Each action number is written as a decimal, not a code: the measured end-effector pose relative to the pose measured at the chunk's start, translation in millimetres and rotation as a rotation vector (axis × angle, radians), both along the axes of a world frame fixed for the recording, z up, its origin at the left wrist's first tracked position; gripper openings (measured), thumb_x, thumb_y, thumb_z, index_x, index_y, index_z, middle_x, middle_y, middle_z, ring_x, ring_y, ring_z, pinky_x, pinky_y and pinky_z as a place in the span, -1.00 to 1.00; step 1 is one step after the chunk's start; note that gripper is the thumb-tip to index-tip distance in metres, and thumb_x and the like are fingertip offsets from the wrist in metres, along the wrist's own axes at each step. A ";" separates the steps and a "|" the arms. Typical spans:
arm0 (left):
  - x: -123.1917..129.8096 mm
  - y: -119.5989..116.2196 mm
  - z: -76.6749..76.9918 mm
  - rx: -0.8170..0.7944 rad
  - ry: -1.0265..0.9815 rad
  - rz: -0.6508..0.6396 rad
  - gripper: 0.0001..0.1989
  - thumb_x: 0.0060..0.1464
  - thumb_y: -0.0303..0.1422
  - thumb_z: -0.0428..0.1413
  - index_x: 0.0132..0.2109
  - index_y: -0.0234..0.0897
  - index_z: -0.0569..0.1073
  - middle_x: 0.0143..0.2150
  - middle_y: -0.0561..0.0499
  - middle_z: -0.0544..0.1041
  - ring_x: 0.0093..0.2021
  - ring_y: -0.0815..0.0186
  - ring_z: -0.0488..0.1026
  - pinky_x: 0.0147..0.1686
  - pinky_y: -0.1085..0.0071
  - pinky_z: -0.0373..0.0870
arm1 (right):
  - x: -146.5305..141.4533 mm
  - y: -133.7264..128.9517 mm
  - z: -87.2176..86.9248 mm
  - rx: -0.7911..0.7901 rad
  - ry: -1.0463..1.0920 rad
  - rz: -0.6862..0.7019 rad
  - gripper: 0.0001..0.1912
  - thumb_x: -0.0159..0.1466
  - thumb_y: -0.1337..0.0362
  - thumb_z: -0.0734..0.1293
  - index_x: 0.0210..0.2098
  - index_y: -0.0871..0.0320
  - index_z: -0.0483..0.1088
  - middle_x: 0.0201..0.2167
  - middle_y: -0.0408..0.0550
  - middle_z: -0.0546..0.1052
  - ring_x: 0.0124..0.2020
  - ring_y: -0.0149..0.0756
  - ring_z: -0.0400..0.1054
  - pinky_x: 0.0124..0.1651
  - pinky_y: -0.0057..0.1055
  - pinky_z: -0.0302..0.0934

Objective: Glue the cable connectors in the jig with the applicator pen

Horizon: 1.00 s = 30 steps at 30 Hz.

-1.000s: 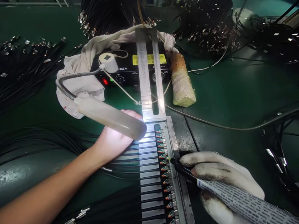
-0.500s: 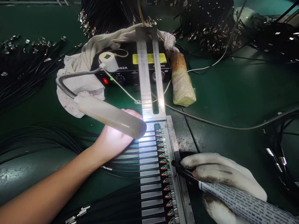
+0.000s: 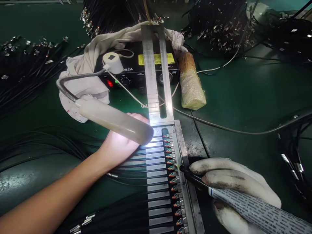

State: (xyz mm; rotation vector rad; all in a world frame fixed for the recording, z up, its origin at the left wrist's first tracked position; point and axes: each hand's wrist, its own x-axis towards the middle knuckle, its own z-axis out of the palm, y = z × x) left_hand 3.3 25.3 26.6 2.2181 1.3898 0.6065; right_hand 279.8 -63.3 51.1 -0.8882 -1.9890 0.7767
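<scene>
My bare left hand [image 3: 122,146] rests over the black cables [image 3: 131,159] at the left side of a metal fixture [image 3: 156,195]; the lamp head hides its fingers. In a stained white glove, my right hand [image 3: 234,178] grips a pen-shaped dispenser [image 3: 258,208] with a grey patterned barrel and black nozzle. Its thin greenish tip is close to one of several small connectors [image 3: 172,161] lined up along the fixture; contact cannot be made out. Each connector ends a cable and shows orange and green parts.
A lit gooseneck lamp [image 3: 117,122] hangs over the fixture's upper end. Behind stands a black control box [image 3: 136,76] with a white cloth [image 3: 80,94] around it. A wrapped block [image 3: 192,87], cords and cable bundles [image 3: 219,32] lie on the green table [image 3: 234,113].
The view has shifted very slightly. My right hand and the dispenser keep nearly the same place by the connectors, and my left hand stays under the lamp.
</scene>
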 end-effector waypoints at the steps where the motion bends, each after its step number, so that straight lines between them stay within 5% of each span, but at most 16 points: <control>1: 0.1 0.0 0.1 0.004 0.006 -0.003 -0.89 0.18 -0.33 0.05 -0.19 -0.24 0.43 -0.31 0.03 0.41 -0.27 0.28 0.34 -0.15 0.31 0.32 | 0.2 0.6 -0.1 0.000 0.001 0.004 -0.71 0.12 0.41 0.36 -0.13 0.19 0.43 -0.19 0.06 0.60 -0.16 -0.09 0.54 -0.19 -0.26 0.54; 13: 1.0 -0.2 2.3 -0.002 -0.003 -0.010 -0.88 0.18 -0.33 0.06 -0.19 -0.27 0.44 -0.31 0.03 0.42 -0.26 0.28 0.35 -0.14 0.31 0.33 | -10.0 -4.0 -1.2 -0.066 0.076 -0.111 -0.72 0.12 0.44 0.33 -0.16 0.16 0.45 -0.19 0.03 0.59 -0.15 -0.11 0.53 -0.17 -0.24 0.52; 25: -2.8 -1.0 -1.9 -0.042 -0.043 -0.003 -0.86 0.16 -0.39 0.08 -0.13 -0.28 0.45 -0.27 0.04 0.45 -0.23 0.29 0.40 -0.12 0.36 0.36 | 4.7 -14.3 4.6 0.050 0.000 -0.022 -0.75 0.19 0.36 0.36 -0.11 0.18 0.42 -0.16 0.06 0.58 -0.14 -0.09 0.54 -0.20 -0.25 0.54; 30: -2.4 -1.2 -1.6 -0.044 -0.031 0.011 -0.85 0.15 -0.38 0.09 -0.12 -0.28 0.45 -0.26 0.03 0.46 -0.21 0.28 0.40 -0.10 0.35 0.36 | -7.9 -17.7 2.7 -0.018 0.026 -0.120 -0.72 0.11 0.46 0.32 -0.17 0.17 0.45 -0.20 0.00 0.60 -0.20 -0.14 0.55 -0.22 -0.26 0.52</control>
